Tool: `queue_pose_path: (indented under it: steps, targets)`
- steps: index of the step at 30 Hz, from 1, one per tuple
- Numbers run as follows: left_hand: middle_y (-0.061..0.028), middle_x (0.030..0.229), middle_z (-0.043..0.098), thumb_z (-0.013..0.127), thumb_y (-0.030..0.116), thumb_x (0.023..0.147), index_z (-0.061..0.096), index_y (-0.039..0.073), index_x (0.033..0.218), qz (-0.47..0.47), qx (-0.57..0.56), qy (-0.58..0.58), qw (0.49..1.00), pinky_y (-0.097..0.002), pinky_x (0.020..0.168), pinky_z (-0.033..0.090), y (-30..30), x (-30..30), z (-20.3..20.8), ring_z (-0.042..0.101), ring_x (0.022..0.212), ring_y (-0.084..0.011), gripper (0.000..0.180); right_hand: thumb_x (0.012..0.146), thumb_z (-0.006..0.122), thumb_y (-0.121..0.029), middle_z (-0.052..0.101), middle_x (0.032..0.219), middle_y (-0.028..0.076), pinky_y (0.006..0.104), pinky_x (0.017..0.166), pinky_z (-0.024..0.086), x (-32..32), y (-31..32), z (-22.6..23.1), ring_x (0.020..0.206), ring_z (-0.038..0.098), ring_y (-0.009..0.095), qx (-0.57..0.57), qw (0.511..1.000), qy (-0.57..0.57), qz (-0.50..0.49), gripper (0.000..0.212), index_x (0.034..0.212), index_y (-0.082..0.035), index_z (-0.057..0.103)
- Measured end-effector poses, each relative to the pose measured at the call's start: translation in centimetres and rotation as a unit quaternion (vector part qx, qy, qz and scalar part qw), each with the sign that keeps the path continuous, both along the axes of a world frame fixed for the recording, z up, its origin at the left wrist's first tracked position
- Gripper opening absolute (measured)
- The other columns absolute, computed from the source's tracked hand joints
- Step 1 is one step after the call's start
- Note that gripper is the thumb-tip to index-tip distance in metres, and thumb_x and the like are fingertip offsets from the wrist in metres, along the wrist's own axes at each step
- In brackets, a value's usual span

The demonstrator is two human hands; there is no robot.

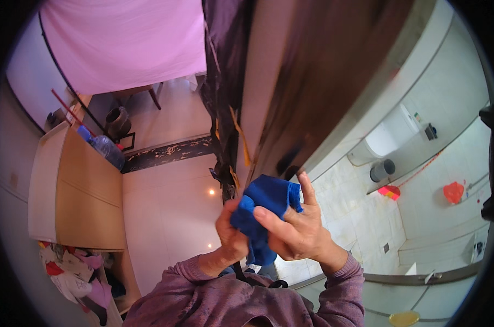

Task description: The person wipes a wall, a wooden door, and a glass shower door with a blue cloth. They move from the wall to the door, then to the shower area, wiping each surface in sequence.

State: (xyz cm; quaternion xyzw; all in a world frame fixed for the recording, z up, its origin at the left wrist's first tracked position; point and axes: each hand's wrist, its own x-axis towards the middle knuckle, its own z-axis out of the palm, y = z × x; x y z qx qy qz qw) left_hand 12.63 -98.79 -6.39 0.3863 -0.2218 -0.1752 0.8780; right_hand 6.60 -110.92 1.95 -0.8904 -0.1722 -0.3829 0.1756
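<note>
Both my hands hold a blue cloth in front of my chest, beside the edge of a dark brown door. The cloth is bunched and folded, and its lower part hangs between my hands. My left hand is closed on its left side, with the fingers partly hidden. On the right side, my right hand pinches the cloth with the thumb laid over it, while one finger points up toward the door. A dark round shape on the door, perhaps a knob, lies just above the cloth.
At left stands a wooden cabinet with a large plastic bottle on top and clothes below. A pink curtain hangs behind. To the right, a tiled bathroom holds a toilet, a grey bin and a red dustpan-like object.
</note>
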Motion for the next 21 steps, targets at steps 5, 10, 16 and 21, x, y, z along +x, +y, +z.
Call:
queue_pose_path:
  steps: [5,10,16,21]
  targets:
    - [-0.0024,0.094,0.057,0.057,0.021,0.084,0.049,0.003,0.106,0.125,0.052,0.003,0.991,-0.0219,0.077,0.043,-0.7,2.3,0.0,0.054,0.084,-0.0092,0.030,0.077,0.046,0.000,0.059,0.090,0.016,0.0417,0.085,0.044,-0.9,-2.3,3.0,0.084,0.058,0.026,0.081,0.971,-0.221,-0.047,0.031,0.108,0.001,0.047]
    - [-0.0042,0.093,0.057,0.059,0.030,0.083,0.049,0.001,0.108,0.153,0.051,-0.100,0.982,-0.0230,0.077,0.042,-3.2,3.1,-1.2,0.054,0.084,-0.0116,0.039,0.091,0.040,-0.028,0.044,0.119,0.026,0.0454,0.092,0.035,5.4,-5.4,6.6,0.112,0.043,0.038,0.013,0.901,-0.428,-0.069,0.041,0.118,0.003,0.042]
    - [-0.0086,0.096,0.057,0.057,0.035,0.083,0.046,-0.002,0.113,0.260,0.075,-0.227,0.935,-0.0264,0.078,0.043,-4.6,2.9,-2.4,0.055,0.087,-0.0154,0.049,0.087,0.038,-0.052,0.027,0.134,0.030,0.0482,0.104,0.012,7.5,-4.4,4.8,0.126,0.027,0.042,0.008,0.920,-0.375,-0.116,0.063,0.123,0.000,0.044]
    - [-0.0086,0.095,0.054,0.051,0.048,0.083,0.044,-0.001,0.117,0.301,0.056,-0.245,0.920,-0.0271,0.076,0.044,-5.5,2.8,-2.9,0.055,0.085,-0.0166,0.060,0.089,0.035,-0.048,0.031,0.132,0.031,0.0490,0.105,0.009,7.3,-4.0,-0.4,0.127,0.026,0.043,0.056,0.920,-0.365,-0.134,0.058,0.126,-0.004,0.041]
